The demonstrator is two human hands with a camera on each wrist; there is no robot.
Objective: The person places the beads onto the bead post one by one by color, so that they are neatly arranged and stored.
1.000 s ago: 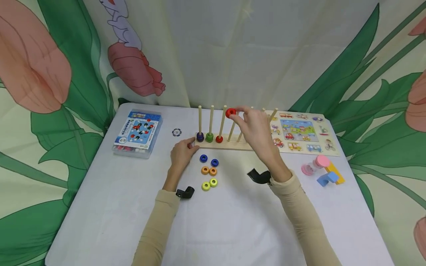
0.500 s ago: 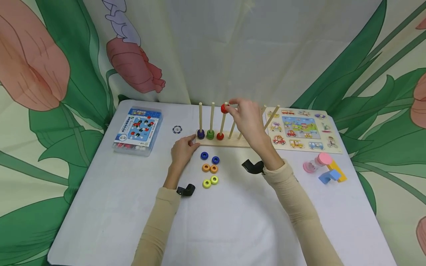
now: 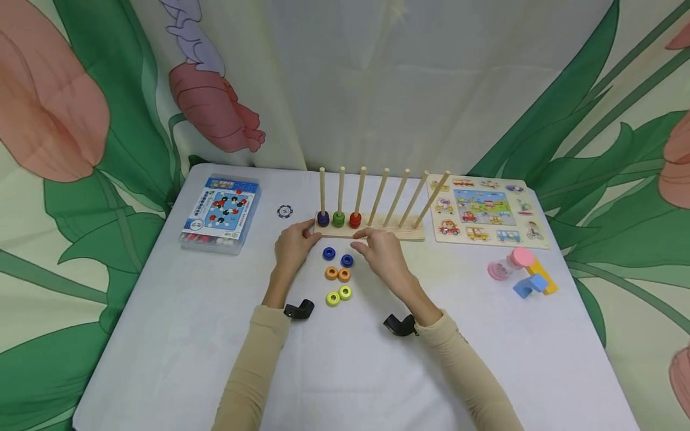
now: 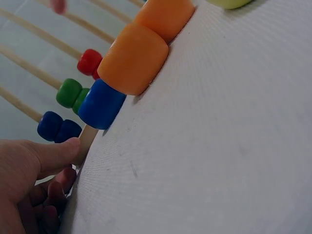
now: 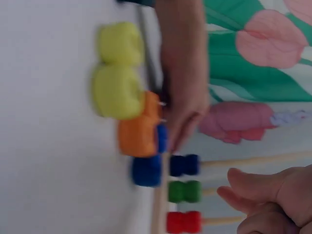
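Note:
A wooden peg stand (image 3: 399, 233) with several upright pegs stands at the table's back. Its first three pegs carry dark blue rings (image 3: 323, 219), green rings (image 3: 338, 219) and red rings (image 3: 354, 220), two to a peg. My left hand (image 3: 293, 248) grips the stand's left end, its thumb (image 4: 58, 152) lying on the wood. Just in front of the stand is my right hand (image 3: 385, 257), holding nothing, thumb and forefinger apart. Loose on the cloth between the hands lie two blue rings (image 3: 329, 254), two orange rings (image 3: 331, 273) and two yellow rings (image 3: 333, 299).
A boxed molecule set (image 3: 220, 214) lies at the back left, near a poker chip (image 3: 284, 211). On the right are a picture puzzle board (image 3: 487, 211), a pink sand timer (image 3: 510, 263), a blue block (image 3: 530, 286) and a yellow block (image 3: 543, 276). A patterned curtain hangs behind.
My right hand put a red ring over the third peg and let it go; it now sits on the other red one. The hand came down toward me. My left hand stayed on the stand.

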